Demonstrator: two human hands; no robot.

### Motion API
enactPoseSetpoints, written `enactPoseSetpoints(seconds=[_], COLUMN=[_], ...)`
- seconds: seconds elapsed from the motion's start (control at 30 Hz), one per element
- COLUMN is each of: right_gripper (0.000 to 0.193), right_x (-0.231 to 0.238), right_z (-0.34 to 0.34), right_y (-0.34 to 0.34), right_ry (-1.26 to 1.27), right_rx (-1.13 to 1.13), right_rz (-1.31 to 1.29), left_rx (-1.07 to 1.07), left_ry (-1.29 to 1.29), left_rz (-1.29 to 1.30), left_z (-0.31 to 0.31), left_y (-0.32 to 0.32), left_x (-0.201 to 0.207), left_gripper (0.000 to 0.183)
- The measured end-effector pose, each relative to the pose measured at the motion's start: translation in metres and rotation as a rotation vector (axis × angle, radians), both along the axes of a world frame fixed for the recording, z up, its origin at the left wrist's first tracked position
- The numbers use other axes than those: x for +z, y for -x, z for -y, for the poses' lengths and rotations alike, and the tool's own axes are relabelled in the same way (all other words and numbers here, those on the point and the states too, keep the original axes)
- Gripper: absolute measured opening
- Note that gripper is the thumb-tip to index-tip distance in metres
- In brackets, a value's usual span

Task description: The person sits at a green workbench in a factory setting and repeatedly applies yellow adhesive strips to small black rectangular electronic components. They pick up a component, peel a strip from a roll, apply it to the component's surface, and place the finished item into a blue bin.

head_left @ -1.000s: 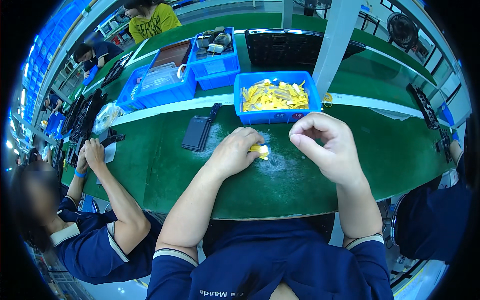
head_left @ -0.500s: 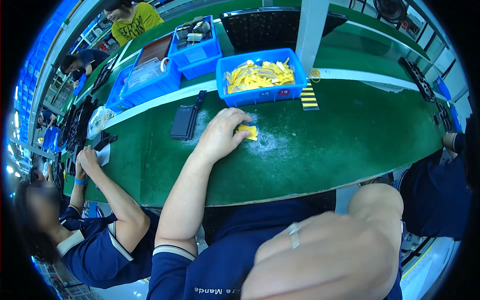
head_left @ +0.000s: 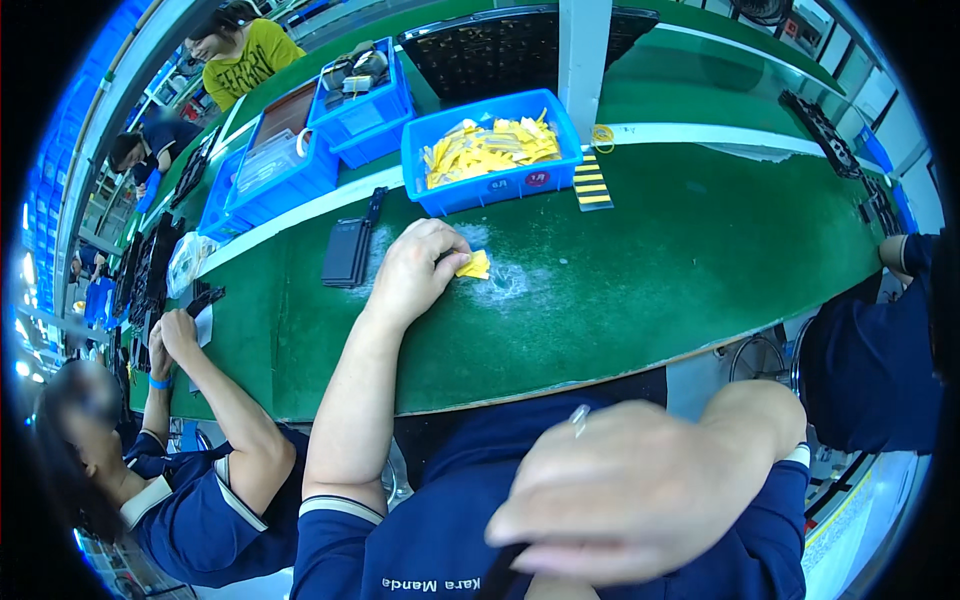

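Far left of the left grip (head_left: 412, 270), a co-worker in a dark blue short-sleeved shirt (head_left: 200, 525) has both hands close together at the green-topped desk (head_left: 650, 250). Beyond those hands lies a crumpled clear plastic bag (head_left: 188, 262). Farther out and left of the left grip stands an open blue plastic bin (head_left: 300, 190) with clear flat parts inside. Near the left grip, just to its left, is a stack of flat black rectangular pieces (head_left: 345, 252).

The left grip rests low over the desk, thumb and fingers closed on small bright-yellow slips (head_left: 480, 265) that stick out to its right; their number cannot be told. Just beyond them sits an open blue rectangular plastic tub (head_left: 455, 200) heaped with yellow strips (head_left: 490, 150). At its right end is a yellow-and-black striped card (head_left: 592, 187). The right grip (head_left: 630, 490), blurred, is raised before the person's chest, nearer the body than the left; whether it grasps anything cannot be told.
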State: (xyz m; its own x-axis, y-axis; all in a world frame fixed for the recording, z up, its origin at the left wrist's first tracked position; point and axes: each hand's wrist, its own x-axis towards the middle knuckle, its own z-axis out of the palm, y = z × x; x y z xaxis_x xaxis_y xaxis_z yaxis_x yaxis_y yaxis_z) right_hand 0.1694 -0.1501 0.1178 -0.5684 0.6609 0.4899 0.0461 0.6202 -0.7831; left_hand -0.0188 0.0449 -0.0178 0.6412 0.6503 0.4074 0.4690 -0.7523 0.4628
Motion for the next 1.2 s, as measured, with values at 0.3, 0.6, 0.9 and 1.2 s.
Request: enactPoseSetpoints(seconds=[0.3, 0.6, 0.9, 1.2], right_gripper=[0.01, 0.011, 0.02, 0.025], right_x=[-0.042, -0.124, -0.168, -0.17], right_z=[-0.017, -0.042, -0.047, -0.047], right_y=[-0.093, -0.27, -0.472, -0.627], right_ry=[0.147, 0.068, 0.034, 0.251], right_rx=[-0.545, -1.351, -2.021, -2.393], right_rz=[0.103, 0.371, 0.978, 1.135], left_rx=[0.071, 0.04, -0.494, -0.464], left_ry=[-0.005, -0.193, -0.016, -0.001], left_rz=[0.07, 0.132, -0.473, -0.612], left_z=[0.0, 0.037, 0.119, 0.11], left_y=[0.006, -0.017, -0.086, -0.072], left_x=[-0.002, 0.015, 0.016, -0.017], left_gripper=[0.01, 0.007, 0.051, 0.044])
